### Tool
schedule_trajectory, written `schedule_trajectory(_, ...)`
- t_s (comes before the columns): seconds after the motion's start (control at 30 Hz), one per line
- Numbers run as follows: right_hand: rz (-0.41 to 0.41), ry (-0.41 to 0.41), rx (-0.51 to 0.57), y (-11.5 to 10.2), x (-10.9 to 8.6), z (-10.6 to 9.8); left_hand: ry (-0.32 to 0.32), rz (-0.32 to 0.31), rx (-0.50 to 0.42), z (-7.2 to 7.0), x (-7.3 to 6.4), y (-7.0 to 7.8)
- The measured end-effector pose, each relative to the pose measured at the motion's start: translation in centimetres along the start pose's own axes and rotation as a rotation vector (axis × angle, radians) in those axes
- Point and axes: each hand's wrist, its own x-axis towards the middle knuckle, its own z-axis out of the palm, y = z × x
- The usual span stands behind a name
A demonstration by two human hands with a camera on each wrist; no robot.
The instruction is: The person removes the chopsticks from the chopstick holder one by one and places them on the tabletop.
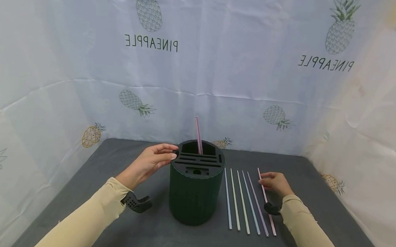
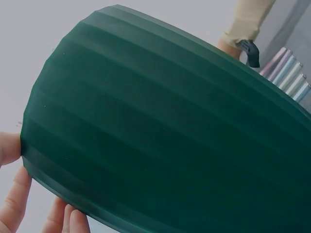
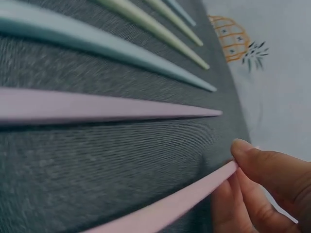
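A dark green round utensil holder (image 1: 194,199) with a black slotted top stands upright left of the chopsticks. My left hand (image 1: 148,164) rests against the upper left edge of the holder, fingers and thumb extended along it; the left wrist view shows its fingertips (image 2: 19,194) at the rim. A pink chopstick (image 1: 198,137) leans in the back compartment, its lower part hidden. At the right end of the row, my right hand (image 1: 274,184) pinches the thin far end of another pink chopstick (image 3: 170,206) between thumb and fingers. That tip is raised off the table in the right wrist view.
Between the holder and my right hand, several chopsticks lie side by side, including a purple one (image 1: 258,203), a blue one (image 1: 251,203) and a yellow-green one (image 1: 243,202). A white pineapple-print cloth (image 1: 242,77) hangs behind the dark grey table (image 1: 135,234).
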Motion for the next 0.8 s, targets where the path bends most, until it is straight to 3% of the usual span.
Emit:
schedule_trajectory(0.2, 0.048, 0.000, -0.010, 0.5, 0.3, 0.7, 0.005, 0.000, 0.003, 0.1, 0.1, 0.0)
schedule_trajectory(0.8, 0.058, 0.004, -0.045, 0.0, 0.3, 1.4, 0.012, 0.008, 0.013, 0.1, -0.1, -0.1)
